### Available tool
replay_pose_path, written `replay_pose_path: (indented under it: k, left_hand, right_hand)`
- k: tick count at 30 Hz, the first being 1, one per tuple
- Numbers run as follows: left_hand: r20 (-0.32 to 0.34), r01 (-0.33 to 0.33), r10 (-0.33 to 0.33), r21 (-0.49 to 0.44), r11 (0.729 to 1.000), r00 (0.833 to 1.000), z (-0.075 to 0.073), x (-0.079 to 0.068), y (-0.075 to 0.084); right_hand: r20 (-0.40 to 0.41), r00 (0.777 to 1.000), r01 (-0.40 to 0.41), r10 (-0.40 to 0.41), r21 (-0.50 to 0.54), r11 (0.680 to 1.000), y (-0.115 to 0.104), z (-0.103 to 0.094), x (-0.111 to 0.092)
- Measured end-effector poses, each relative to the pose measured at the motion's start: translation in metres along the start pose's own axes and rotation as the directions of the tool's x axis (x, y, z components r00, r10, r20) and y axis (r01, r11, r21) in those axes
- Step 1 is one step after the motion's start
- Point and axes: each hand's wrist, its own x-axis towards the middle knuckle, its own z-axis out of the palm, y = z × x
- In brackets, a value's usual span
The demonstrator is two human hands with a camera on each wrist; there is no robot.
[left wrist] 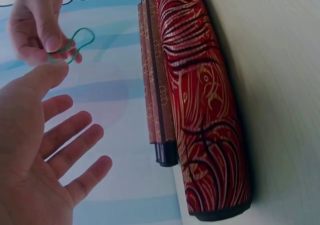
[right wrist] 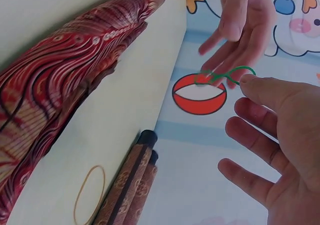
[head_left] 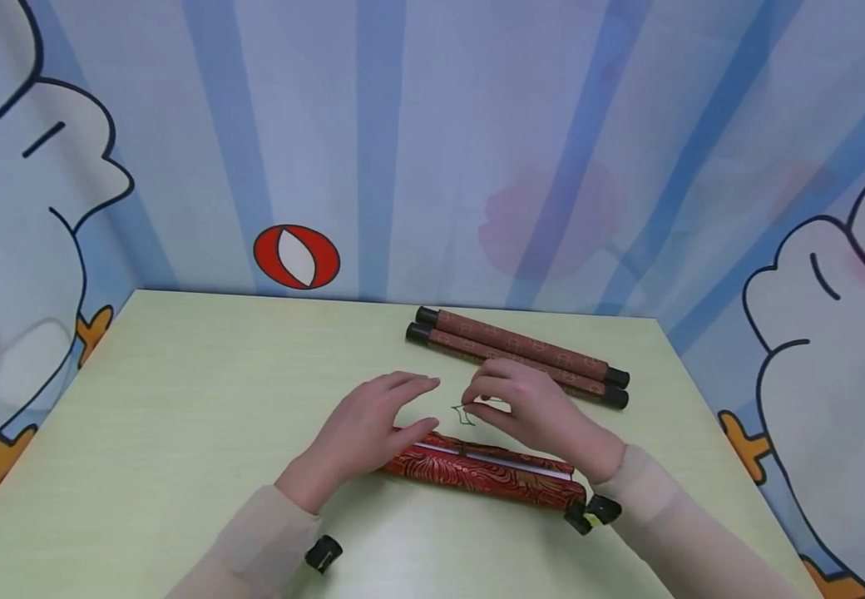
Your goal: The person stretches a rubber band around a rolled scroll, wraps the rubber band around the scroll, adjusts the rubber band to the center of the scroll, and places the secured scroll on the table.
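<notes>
Between thumb and fingertips, my right hand (head_left: 526,403) pinches a thin green elastic band (left wrist: 85,29), which hangs as a twisted loop. My left hand (head_left: 365,423) is held beside it, fingers spread and relaxed, its thumb near the band in the left wrist view. Below both hands lies a red patterned roll (head_left: 470,474), scroll-like, with swirling gold and black lines. A white strip shows along its upper side, and a black cap ends it in the left wrist view. The left hand partly covers its left end in the head view.
Behind the right hand, two brown patterned rolls (head_left: 530,339) with black ends lie side by side. A tan elastic band (right wrist: 103,187) rests on the table near them. A printed cloth backdrop (head_left: 447,150) stands along the table's (head_left: 215,374) far edge.
</notes>
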Motion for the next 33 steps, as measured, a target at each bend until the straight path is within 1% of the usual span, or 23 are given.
replay_pose_path:
  k: [2, 7, 11, 16, 23, 28, 33]
  left_hand:
    - [-0.006, -0.002, 0.002, -0.015, 1.000, 1.000, 0.002, 0.002, 0.001]
    - [-0.005, 0.029, -0.029, -0.078, 0.997, 1.000, 0.005, 0.006, 0.006]
    - [-0.018, 0.042, -0.045, -0.121, 0.992, 0.999, 0.006, 0.009, 0.009]
    - [-0.072, 0.017, -0.027, -0.141, 0.990, 0.997, 0.011, 0.012, 0.010]
    - [-0.154, -0.036, 0.014, -0.142, 0.989, 0.988, 0.015, 0.013, 0.010]
    - [-0.171, -0.042, 0.016, -0.155, 0.987, 0.985, 0.015, 0.012, 0.010]
    - [-0.164, -0.009, -0.022, -0.188, 0.982, 0.986, 0.015, 0.011, 0.008]
  right_hand:
    - [-0.010, 1.000, 0.010, -0.010, 0.003, 1.000, -0.003, 0.000, 0.003]
    - [-0.028, 0.999, 0.030, -0.030, 0.005, 1.000, -0.007, -0.001, 0.009]
    - [-0.041, 0.999, 0.036, -0.036, 0.005, 0.999, -0.007, -0.001, 0.011]
    - [-0.061, 0.997, 0.042, -0.042, 0.000, 0.999, -0.006, 0.000, 0.013]
    - [-0.074, 0.996, 0.041, -0.041, 0.006, 0.999, -0.004, 0.001, 0.014]
    - [-0.060, 0.998, 0.025, -0.025, -0.008, 1.000, -0.004, -0.002, 0.014]
    - [-0.056, 0.998, 0.012, -0.013, -0.010, 1.000, 0.000, -0.001, 0.013]
